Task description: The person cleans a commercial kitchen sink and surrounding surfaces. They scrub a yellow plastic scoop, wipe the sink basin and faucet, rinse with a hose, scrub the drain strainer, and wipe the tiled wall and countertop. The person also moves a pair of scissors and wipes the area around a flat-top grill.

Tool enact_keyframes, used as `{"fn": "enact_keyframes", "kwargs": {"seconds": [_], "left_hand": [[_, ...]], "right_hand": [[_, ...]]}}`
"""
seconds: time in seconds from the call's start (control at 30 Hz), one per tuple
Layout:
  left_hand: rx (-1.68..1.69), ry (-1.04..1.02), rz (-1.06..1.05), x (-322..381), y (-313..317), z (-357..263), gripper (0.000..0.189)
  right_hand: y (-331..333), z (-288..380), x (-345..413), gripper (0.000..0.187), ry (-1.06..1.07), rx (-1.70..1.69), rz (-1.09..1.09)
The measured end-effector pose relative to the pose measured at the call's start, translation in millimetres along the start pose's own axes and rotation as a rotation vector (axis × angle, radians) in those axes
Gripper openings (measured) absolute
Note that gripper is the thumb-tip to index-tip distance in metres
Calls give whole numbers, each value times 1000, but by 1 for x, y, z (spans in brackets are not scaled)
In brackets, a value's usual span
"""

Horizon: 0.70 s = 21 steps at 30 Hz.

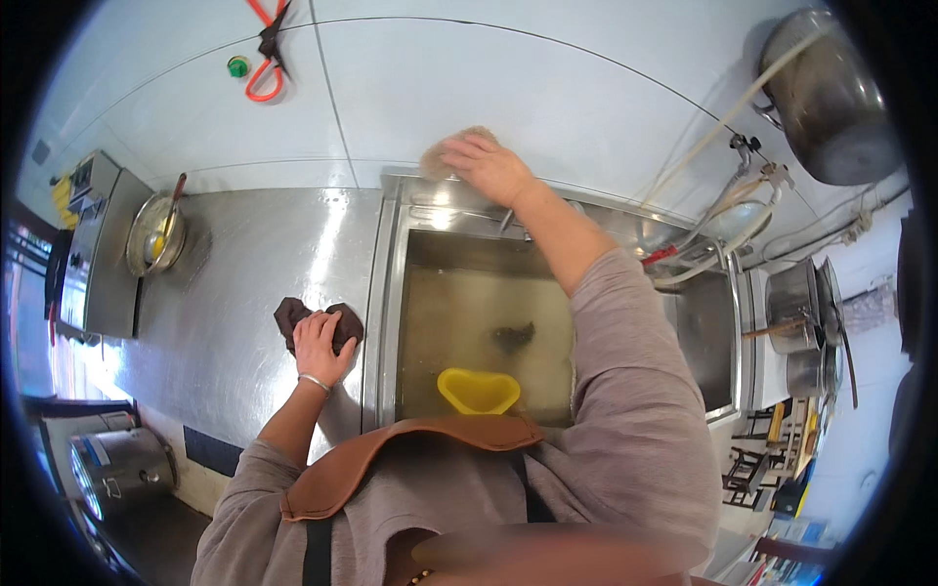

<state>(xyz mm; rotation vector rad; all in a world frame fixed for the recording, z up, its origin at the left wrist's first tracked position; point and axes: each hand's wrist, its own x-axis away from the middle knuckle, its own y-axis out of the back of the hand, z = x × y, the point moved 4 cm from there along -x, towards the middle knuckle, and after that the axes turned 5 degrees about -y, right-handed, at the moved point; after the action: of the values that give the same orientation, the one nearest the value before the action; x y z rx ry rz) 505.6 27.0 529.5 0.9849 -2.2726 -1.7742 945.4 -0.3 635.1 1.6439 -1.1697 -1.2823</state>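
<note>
My right hand (487, 167) presses a tan scrubbing pad or cloth (438, 157) flat against the white tiled wall (586, 95), just above the sink's back edge. On the steel counter (220, 293), my left hand (321, 344) rests over a crumpled dark brown cloth (347, 327), fingers spread across it. Between my arms lies a stainless steel sink (404, 315) filled with cloudy water. A yellow triangular basket (480, 392) sits at its near side, and a dark clump (513, 335) shows in the water.
Orange-handled scissors (271, 51) and a green cap (238, 67) are on the wall. A metal bowl (155, 238) stands at left beside a steel appliance (110, 256). Hoses with a red fitting (659, 254) run over the right basin (703, 344). A large pot (828, 102) hangs upper right.
</note>
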Motion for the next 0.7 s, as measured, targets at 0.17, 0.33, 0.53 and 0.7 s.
{"fn": "enact_keyframes", "kwargs": {"seconds": [0.17,0.33,0.53,0.7], "left_hand": [[18,-7,-11,0,0,1,56],[12,-3,-12,0,-2,4,55],[-23,7,-13,-1,-1,0,55],[-36,14,-26,-1,-3,0,52]], "right_hand": [[103,-103,97,40,-290,18,-228],[128,-147,156,32,-861,193,-904],[30,-27,8,61,-1373,-841,-1195],[21,-8,-5,89,-1303,-1379,-781]]}}
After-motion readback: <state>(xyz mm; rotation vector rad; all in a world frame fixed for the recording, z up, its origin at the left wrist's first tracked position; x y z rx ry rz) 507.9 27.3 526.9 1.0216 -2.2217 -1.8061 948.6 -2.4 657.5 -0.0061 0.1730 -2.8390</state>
